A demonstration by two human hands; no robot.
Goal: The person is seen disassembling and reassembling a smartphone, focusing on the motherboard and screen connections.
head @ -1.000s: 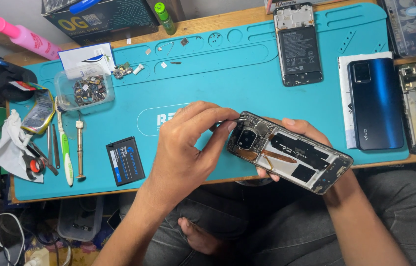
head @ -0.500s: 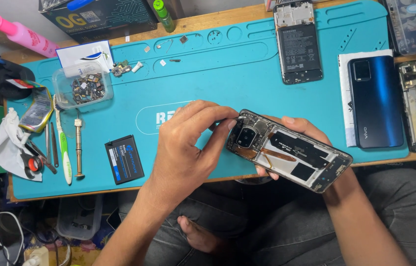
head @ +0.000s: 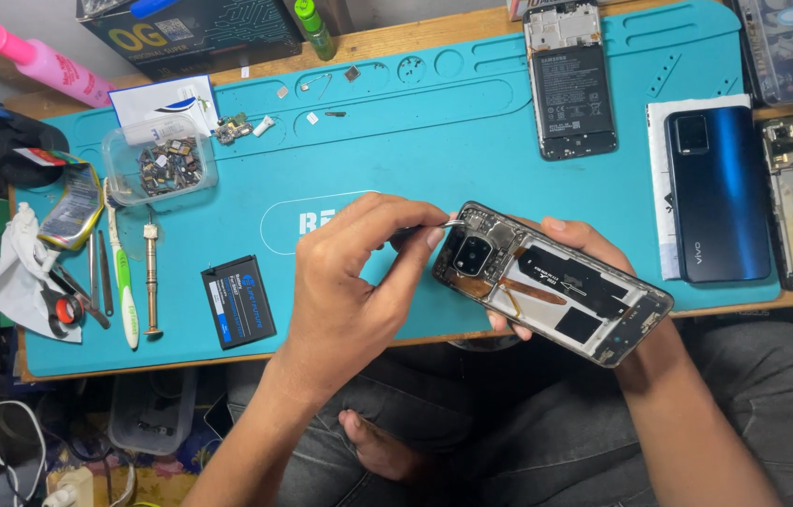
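Tweezers (head: 434,226) pinched by left hand (head: 350,282), opened phone (head: 551,282)

Both your forearms are bare from elbow to wrist, with no sleeve, watch, band or ring showing on your left hand (head: 345,282) at about 9 o'clock of centre or on your right hand (head: 561,249) at about 3 o'clock. You wear dark grey trousers (head: 556,441) of a soft, creased cloth, filling the view from 5 to 6 o'clock under the arms. One bare foot (head: 380,449), without sock or shoe, shows at 6 o'clock.
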